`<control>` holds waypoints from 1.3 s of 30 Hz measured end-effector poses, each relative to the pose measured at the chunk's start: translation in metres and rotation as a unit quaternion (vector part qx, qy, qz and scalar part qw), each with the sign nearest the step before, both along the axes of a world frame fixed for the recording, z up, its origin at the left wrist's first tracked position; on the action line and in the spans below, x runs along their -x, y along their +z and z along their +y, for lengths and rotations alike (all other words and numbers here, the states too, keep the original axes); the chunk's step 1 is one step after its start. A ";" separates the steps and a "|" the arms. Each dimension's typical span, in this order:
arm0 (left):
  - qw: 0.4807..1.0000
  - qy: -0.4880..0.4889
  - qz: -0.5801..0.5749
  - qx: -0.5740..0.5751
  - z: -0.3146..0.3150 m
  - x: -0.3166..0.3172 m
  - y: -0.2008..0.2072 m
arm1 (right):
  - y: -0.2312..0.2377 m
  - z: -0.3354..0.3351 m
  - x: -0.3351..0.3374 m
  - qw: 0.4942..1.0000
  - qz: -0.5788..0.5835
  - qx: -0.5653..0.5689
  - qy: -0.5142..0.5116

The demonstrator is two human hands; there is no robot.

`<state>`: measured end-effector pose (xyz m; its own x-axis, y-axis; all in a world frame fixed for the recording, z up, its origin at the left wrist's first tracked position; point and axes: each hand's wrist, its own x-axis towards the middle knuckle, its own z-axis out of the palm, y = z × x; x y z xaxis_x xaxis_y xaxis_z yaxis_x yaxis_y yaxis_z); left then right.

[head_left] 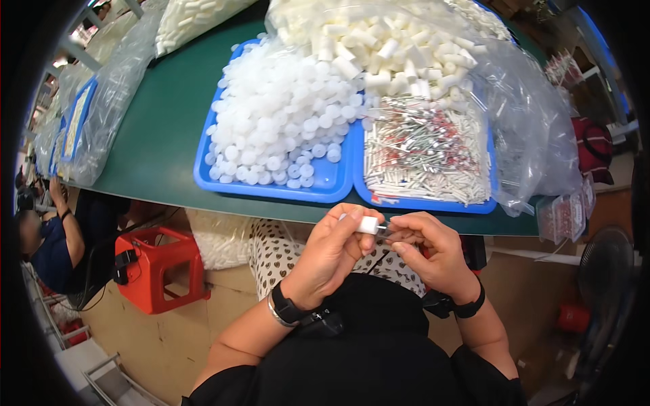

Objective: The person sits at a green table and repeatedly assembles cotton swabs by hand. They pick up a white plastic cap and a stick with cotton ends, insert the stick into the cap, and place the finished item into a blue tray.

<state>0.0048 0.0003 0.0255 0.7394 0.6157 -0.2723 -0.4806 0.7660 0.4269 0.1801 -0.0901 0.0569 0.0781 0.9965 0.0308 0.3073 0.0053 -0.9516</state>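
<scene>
In front of my body, just off the table's near edge, my left hand (321, 254) is closed around a short white plastic cylinder (367, 225). Its end points toward my right hand (437, 258), whose thumb and forefinger are pinched together beside it. A thin metallic pin (382, 231) shows between the cylinder's end and the right fingertips. Past my hands, a blue tray (332, 181) is heaped with translucent white round caps. To its right, another blue tray (433, 204) holds many thin white sticks and metal pins with reddish parts.
Clear plastic bags (386, 40) of cream cylinders lie behind the trays on the green table (156, 145). A crumpled clear bag (525, 128) hangs at the right. A red stool (159, 267) stands at the lower left, near a seated person (57, 237). At the right is a dark fan (607, 271).
</scene>
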 end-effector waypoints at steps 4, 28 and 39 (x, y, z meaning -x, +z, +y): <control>0.999 0.049 0.012 -0.016 -0.005 0.000 -0.009 | -0.001 0.005 0.008 0.992 -0.118 -0.032 0.016; 0.952 -0.039 0.080 -0.293 -0.022 -0.001 -0.023 | -0.028 0.011 0.021 0.964 -0.201 -0.154 0.083; 0.975 -0.082 0.073 -0.193 -0.021 0.001 -0.021 | -0.037 0.011 0.029 0.965 -0.224 -0.122 0.066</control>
